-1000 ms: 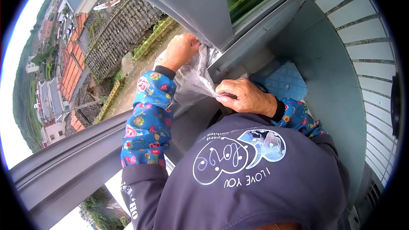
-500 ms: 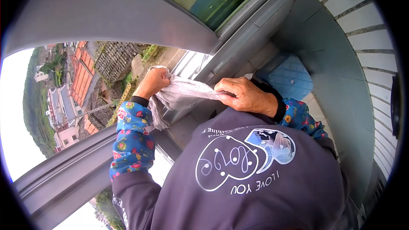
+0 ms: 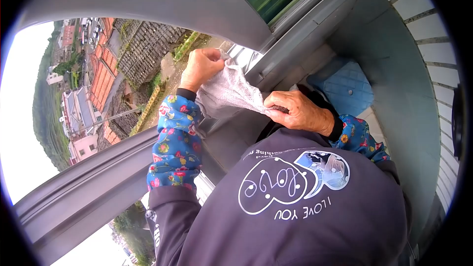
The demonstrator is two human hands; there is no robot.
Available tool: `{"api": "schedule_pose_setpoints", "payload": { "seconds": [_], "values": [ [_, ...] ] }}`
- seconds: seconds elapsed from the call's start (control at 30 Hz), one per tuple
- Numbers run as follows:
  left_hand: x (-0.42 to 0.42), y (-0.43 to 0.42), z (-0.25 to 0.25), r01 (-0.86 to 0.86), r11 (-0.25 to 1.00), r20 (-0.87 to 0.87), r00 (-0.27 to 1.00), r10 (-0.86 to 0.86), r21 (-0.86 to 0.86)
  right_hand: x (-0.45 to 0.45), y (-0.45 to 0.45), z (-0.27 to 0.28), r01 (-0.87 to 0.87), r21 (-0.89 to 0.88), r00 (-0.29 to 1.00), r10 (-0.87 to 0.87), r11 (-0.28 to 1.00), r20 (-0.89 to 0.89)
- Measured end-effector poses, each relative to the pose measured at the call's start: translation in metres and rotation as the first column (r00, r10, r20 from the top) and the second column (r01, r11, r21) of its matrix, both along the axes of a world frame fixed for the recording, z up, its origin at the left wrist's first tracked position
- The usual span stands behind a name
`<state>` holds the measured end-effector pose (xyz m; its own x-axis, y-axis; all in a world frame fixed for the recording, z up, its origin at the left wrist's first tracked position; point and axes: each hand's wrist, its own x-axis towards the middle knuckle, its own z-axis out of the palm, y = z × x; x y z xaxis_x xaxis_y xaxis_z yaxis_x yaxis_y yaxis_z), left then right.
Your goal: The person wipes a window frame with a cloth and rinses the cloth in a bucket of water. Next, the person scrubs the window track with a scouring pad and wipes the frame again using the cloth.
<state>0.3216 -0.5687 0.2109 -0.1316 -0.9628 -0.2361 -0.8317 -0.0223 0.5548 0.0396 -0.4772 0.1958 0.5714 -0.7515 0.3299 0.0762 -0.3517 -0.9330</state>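
While stretching the cloth point(image 3: 229, 88) out near the window frame point(image 3: 212, 7), pinched one corner in the left hand point(image 3: 198, 69) and clasped the bunched end in the right hand point(image 3: 304, 114), probably to keep the fabric spread.

L hand point(image 3: 201, 69) & R hand point(image 3: 301, 112) hold grey cloth point(image 3: 229, 88) btwn them, nr window frame point(image 3: 276, 42).

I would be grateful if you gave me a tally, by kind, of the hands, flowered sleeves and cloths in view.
Hands: 2 (left hand, right hand)
Flowered sleeves: 2 (left sleeve, right sleeve)
Pale cloth: 1
Total: 5
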Motion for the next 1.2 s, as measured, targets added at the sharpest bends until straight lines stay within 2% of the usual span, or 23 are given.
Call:
{"api": "schedule_pose_setpoints", "payload": {
  "seconds": [0.03,0.13,0.17,0.23,0.33,0.37,0.4,0.47,0.57,0.67,0.77,0.87,0.93,0.97,1.03,1.1,1.17,1.2],
  "values": [
    [0.001,-0.01,-0.009,0.044,0.999,-0.038,0.998,-0.043,0.017,-0.001,0.002,0.0,0.011,0.01,1.0,-0.011,1.0,-0.01],
    [-0.004,-0.014,-0.022,-0.061,0.998,-0.181,0.982,0.061,0.01,0.002,0.005,-0.001,0.037,0.06,0.999,-0.036,0.997,-0.02],
    [-0.007,-0.015,-0.024,-0.072,0.997,-0.179,0.981,0.072,0.003,0.003,0.004,-0.003,0.036,0.06,0.999,-0.035,0.998,-0.021],
    [-0.004,-0.014,-0.02,-0.083,0.99,-0.237,0.965,0.109,0.115,0.007,0.007,-0.005,0.015,0.07,1.0,-0.013,0.997,-0.028],
    [0.003,-0.007,-0.015,0.002,0.996,-0.077,0.997,0.005,0.09,0.015,0.006,-0.007,-0.019,0.051,0.999,0.02,0.998,-0.025],
    [0.025,-0.004,-0.019,0.031,0.984,0.062,0.997,-0.043,0.177,0.015,0.007,-0.006,-0.024,0.034,0.999,0.024,0.999,-0.025],
    [0.047,0.009,-0.013,0.075,0.979,0.09,0.992,-0.094,0.189,0.015,0.006,-0.006,-0.031,0.014,0.999,0.031,0.999,-0.023],
    [0.081,0.038,0.004,-0.014,0.949,0.276,0.958,-0.078,0.315,0.017,0.003,-0.006,-0.03,0.014,0.999,0.031,0.999,-0.024],
    [0.087,0.06,-0.001,-0.208,0.967,0.285,0.945,0.16,0.148,0.018,-0.003,-0.005,-0.041,0.093,0.999,0.042,0.995,-0.009],
    [0.076,0.063,-0.01,-0.309,0.943,0.102,0.949,0.297,0.127,0.021,-0.002,-0.007,-0.075,0.033,0.997,0.075,0.997,0.02],
    [0.068,0.055,-0.025,-0.308,0.947,-0.008,0.951,0.31,0.094,0.02,0.0,-0.006,-0.129,0.021,0.992,0.129,0.991,-0.002],
    [0.032,0.052,-0.008,-0.364,0.931,0.079,0.929,0.362,0.016,0.018,0.002,-0.005,-0.132,0.022,0.991,0.132,0.991,-0.021],
    [0.027,0.036,-0.038,-0.338,0.938,-0.017,0.941,0.338,-0.071,0.019,0.004,-0.009,-0.114,0.033,0.993,0.115,0.993,-0.01],
    [0.002,0.026,-0.03,-0.324,0.935,0.032,0.943,0.331,-0.144,0.02,0.004,-0.007,-0.12,0.034,0.992,0.121,0.992,-0.027],
    [-0.012,0.009,-0.031,-0.301,0.948,0.017,0.952,0.304,-0.109,0.02,0.004,-0.002,-0.13,0.032,0.989,0.132,0.991,-0.062],
    [-0.02,0.016,-0.03,-0.311,0.933,0.044,0.945,0.323,-0.183,0.019,0.003,0.001,-0.144,0.081,0.98,0.154,0.986,-0.123],
    [-0.024,0.023,-0.037,-0.338,0.898,0.01,0.935,0.355,-0.281,0.019,0.002,0.008,-0.143,0.2,0.967,0.18,0.969,-0.181],
    [-0.027,0.028,-0.036,-0.361,0.88,0.015,0.923,0.384,-0.308,0.019,0.0,0.006,-0.123,0.132,0.975,0.144,0.984,-0.167]
  ]
}}
